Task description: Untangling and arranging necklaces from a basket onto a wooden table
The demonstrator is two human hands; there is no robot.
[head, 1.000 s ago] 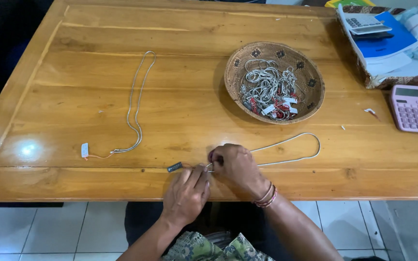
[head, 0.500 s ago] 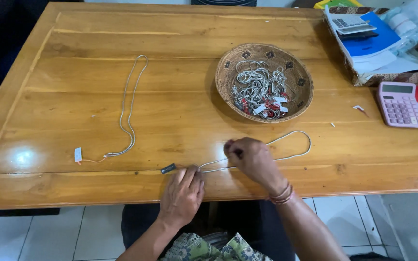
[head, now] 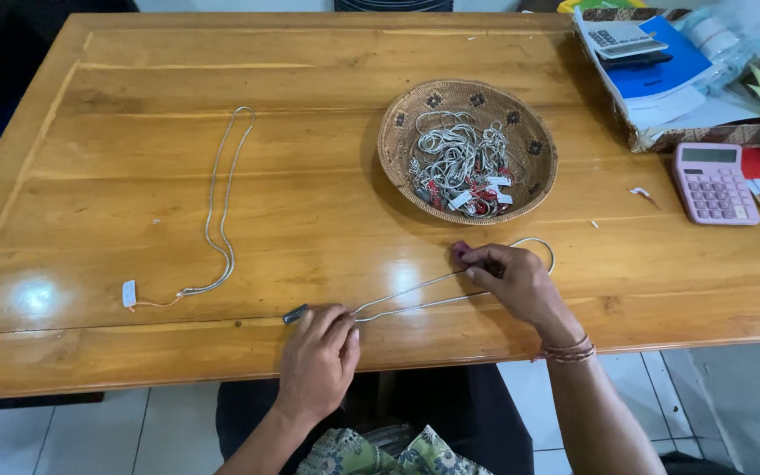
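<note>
Chain (head: pixel 415 295), thin and silver, lies doubled on the tabletop (head: pixel 134 185) close to the near edge, stretched between your two hands. Your left hand (head: pixel 318 356) is closed, fingers pressing down one end by a small dark tag (head: pixel 295 313). Your right hand (head: pixel 507 277) pinches the chain partway along, and its looped end (head: pixel 534 248) curls past your fingers.

Watch out: that near edge is right under your left wrist. If you pull too hard, I think the end could slip free and drop to the floor. The two strands could also twist together.

Farther out you have lots of bare wood in the middle. To the left, well apart, lies a second chain (head: pixel 222 202) with a white tag (head: pixel 128 293). Just beyond your right hand sits a woven basket (head: pixel 398 132) full of chains, so a wide swing could bump it. A pink calculator (head: pixel 714 183) and a box of papers (head: pixel 653 79) crowd the far right corner.
</note>
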